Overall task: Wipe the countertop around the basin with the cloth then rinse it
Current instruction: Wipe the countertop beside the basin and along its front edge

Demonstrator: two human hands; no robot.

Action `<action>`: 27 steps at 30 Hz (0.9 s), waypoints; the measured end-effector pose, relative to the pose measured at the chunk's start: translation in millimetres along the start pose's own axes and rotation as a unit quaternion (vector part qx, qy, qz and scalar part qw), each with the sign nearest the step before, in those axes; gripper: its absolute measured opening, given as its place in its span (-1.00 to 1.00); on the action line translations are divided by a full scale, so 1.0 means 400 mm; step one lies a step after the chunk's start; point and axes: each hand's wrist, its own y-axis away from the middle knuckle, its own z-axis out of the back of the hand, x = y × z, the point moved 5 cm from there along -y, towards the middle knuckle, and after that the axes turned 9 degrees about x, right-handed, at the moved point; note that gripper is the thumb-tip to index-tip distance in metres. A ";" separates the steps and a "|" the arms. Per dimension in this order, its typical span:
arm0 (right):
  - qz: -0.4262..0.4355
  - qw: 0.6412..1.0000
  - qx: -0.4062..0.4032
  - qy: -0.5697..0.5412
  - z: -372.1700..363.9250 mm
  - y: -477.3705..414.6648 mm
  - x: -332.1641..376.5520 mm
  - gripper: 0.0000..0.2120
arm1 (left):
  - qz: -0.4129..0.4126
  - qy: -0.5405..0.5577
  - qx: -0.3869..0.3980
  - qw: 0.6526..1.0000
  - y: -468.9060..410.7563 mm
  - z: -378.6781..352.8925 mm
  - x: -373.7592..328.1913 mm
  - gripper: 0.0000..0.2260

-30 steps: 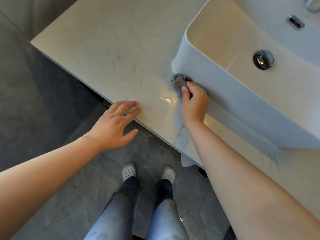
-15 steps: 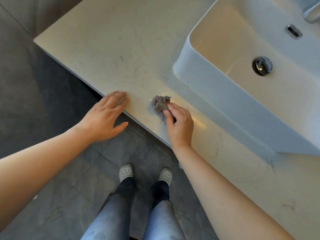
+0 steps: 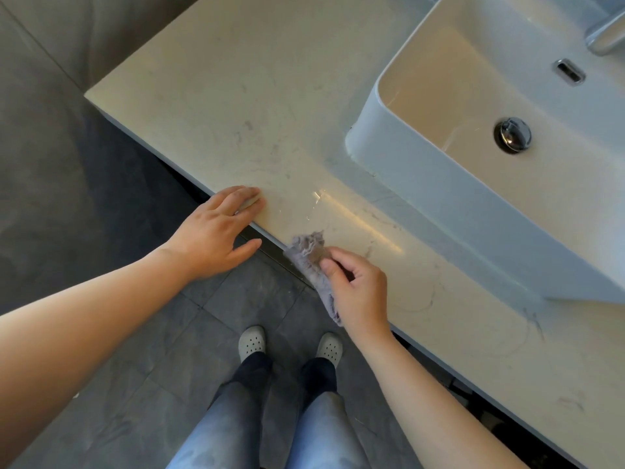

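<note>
Right hand [image 3: 358, 292] fingers [image 3: 348, 257] pinched cloth [image 3: 309, 252] at surface [image 3: 236, 96] edge (half overhanging); it could slide off onto floor [image 3: 257, 299]. Left hand [image 3: 216, 228] flat, holding nothing.

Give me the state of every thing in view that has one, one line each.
cloth: crumpled, on the countertop's front edge, partly hanging over it.
right hand: pinches the cloth.
left hand: flat, fingers straight, resting on the countertop's edge.
countertop: shiny streak beside the cloth, looks wet.
basin: no standing water.
drain stopper: up or down, cannot tell.
faucet: partly in view, no water running.
</note>
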 end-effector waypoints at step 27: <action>0.069 0.975 -0.074 0.198 0.073 -0.332 -0.056 -0.70 | 0.022 0.023 0.005 0.999 -0.006 -0.007 -0.015 -0.38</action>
